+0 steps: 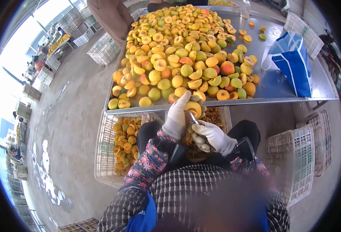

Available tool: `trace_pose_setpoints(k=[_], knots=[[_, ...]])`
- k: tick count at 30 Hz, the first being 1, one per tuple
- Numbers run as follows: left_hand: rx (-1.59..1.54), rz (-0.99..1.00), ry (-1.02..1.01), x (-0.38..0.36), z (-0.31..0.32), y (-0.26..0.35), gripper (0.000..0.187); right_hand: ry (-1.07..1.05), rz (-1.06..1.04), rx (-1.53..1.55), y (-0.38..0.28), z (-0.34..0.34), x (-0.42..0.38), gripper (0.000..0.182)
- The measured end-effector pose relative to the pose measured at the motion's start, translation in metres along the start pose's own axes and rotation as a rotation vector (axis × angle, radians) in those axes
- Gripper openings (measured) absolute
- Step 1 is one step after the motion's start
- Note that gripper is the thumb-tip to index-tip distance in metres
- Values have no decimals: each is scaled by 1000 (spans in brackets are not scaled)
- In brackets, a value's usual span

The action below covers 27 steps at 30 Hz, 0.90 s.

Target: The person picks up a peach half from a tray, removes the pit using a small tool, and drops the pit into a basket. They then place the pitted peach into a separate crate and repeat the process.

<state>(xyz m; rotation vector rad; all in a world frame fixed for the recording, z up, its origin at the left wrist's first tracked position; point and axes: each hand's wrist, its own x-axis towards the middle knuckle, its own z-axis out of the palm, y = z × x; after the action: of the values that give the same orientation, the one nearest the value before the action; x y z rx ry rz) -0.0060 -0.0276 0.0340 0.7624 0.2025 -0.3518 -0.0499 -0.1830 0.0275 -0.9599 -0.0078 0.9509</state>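
Holding cut fruit [194, 108] — left hand [176, 118], metal tool [194, 119] — right hand [213, 136], fruit-heaped metal table [273, 85], crates [292, 160] on concrete floor [79, 112]

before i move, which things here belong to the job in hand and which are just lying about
In use, it seems:
- metal tool in the right hand
- cut fruit in the left hand
- fruit pile
- crate of fruit halves

Apparently just lying about:
- blue bag
- clear jar
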Motion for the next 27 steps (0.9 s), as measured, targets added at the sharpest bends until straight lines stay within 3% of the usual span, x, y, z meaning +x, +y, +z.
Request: trace_pose_setpoints(k=[6, 9, 12, 15, 16, 18, 19, 20, 21, 23, 24, 27], knots=[[-68, -49, 5, -6, 4, -4, 35, -262, 50, 429, 14, -12, 0, 31], [-119, -100, 24, -10, 10, -5, 35, -314, 30, 464, 20, -17, -3, 32], [-168, 58, 3, 12, -34, -7, 42, -399, 0, 387, 16, -19, -21, 32], [437, 516, 305, -6, -80, 37, 32, -64, 98, -125, 12, -24, -29, 28], [725, 532, 433, -23, -83, 58, 32, 47, 121, -430, 24, -35, -24, 31], [1402, 586, 617, -30, -136, 90, 28, 99, -102, -1151, 60, -67, -19, 44], [1652, 626, 708, -39, -142, 99, 31, 236, -103, -1281, 62, -64, -22, 46], [1773, 668, 752, -39, -151, 103, 33, 224, 30, -1287, 63, -64, -20, 46], [1895, 715, 791, -33, -158, 106, 36, 237, -39, -1323, 67, -68, -16, 46], [1704, 628, 581, -12, -136, 106, 40, 264, -169, -1385, 80, -77, -9, 47], [1603, 584, 478, 5, -121, 103, 42, 265, -116, -1363, 74, -73, -9, 46], [1713, 559, 358, 62, -69, 84, 49, 265, -179, -1350, 76, -79, -2, 46]])
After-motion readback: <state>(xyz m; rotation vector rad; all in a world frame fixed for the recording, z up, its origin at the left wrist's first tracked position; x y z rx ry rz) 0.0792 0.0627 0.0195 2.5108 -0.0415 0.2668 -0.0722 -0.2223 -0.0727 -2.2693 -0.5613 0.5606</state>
